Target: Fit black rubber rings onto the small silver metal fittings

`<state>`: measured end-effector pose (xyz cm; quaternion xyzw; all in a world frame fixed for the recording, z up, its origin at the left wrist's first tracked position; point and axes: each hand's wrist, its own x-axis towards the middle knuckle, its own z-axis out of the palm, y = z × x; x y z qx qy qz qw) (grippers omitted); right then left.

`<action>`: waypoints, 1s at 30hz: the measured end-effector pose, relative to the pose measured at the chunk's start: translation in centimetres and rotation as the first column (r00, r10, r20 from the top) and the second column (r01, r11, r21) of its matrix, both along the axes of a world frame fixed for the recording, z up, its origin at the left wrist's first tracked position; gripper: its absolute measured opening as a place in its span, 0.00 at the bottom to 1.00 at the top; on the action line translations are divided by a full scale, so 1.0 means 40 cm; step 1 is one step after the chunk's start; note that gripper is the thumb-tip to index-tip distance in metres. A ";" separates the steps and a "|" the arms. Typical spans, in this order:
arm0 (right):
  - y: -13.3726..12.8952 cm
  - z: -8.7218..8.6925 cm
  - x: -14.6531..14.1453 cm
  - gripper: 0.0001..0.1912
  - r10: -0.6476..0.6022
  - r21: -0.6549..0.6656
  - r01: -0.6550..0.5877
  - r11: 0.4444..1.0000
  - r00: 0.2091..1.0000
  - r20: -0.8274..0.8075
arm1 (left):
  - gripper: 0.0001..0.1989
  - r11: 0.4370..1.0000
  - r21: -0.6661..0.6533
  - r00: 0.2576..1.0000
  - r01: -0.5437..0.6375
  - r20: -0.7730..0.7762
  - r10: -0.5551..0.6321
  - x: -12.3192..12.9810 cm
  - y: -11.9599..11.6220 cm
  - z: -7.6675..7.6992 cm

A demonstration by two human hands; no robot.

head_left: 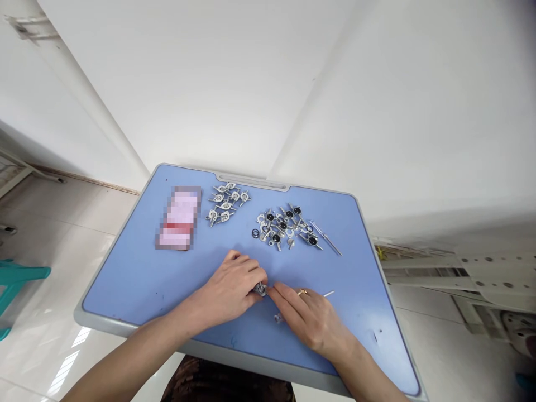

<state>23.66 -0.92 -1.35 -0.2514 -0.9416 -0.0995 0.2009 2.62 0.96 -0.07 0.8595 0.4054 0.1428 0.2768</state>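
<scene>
My left hand [228, 291] and my right hand [307, 319] meet near the middle of the blue desktop [125, 279]. Between their fingertips is a small metal fitting [260, 289], partly hidden by my fingers. A thin metal pin [329, 293] lies just beyond my right hand, and a small loose metal piece [278, 318] rests under its fingers. Farther off lie a pile of bare metal fittings [226, 202] and a pile of fittings with black centres [282, 228]. Beside the latter are dark rubber O-rings [255, 233] and a long thin metal rod [325, 238].
A pixelated pink and red packet [179, 218] lies at the desk's far left. The desk has a grey rim [251, 181] and stands on a glossy tiled floor [71, 357]. A teal stool [17, 282] stands at the left, and a white wall rises behind.
</scene>
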 end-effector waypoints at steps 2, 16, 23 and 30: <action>-0.002 0.010 -0.002 0.16 0.018 0.063 -0.020 0.998 0.999 0.034 | 0.04 1.000 -0.001 1.000 0.001 0.004 -0.001 0.000 -0.001 0.001; -0.005 -0.008 -0.002 0.14 -0.085 -0.278 0.043 0.960 0.986 -0.141 | 0.03 1.000 -0.001 1.000 -0.007 -0.009 0.007 0.002 -0.004 0.005; -0.005 -0.003 -0.009 0.12 -0.113 -0.416 -0.005 0.909 0.959 -0.258 | 0.02 1.000 -0.013 1.000 -0.002 -0.015 0.002 0.000 -0.008 0.002; -0.002 0.009 0.000 0.11 -0.182 -0.433 0.049 0.900 0.945 -0.272 | 0.03 0.999 -0.032 1.000 -0.026 0.003 0.026 -0.001 -0.007 0.006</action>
